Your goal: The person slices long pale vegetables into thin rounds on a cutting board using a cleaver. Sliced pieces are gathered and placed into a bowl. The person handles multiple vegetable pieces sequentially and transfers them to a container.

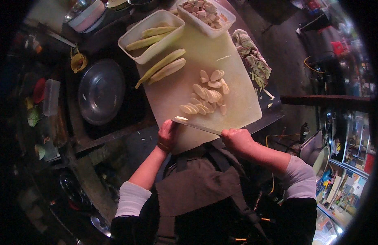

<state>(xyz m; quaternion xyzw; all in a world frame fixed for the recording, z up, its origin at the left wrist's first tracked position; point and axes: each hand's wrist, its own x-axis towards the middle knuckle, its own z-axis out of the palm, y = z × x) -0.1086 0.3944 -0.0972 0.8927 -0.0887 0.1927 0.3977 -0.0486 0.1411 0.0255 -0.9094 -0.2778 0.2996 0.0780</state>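
Observation:
My right hand [237, 138] is closed on the handle of a kitchen knife [201, 127], whose blade points left over the near end of a white cutting board [241, 107]. At the blade's tip is my left hand [167, 134], fingers curled; whether it holds a piece of vegetable there is hidden. One pale slice [181, 118] lies against the blade. Beyond the knife, a loose pile of oval pale slices [207, 96] rests on the board. Two long peeled vegetables [167, 69], probably eggplants, lie farther left, beside a white plastic container [152, 55] holding several more.
A second container [204, 29] of cut chunks stands at the board's far end. Right of the board lies a heap of peelings or trimmings [253, 58]. A round metal bowl or lid [101, 92] is on the left, with a small yellow strainer [78, 62] near it.

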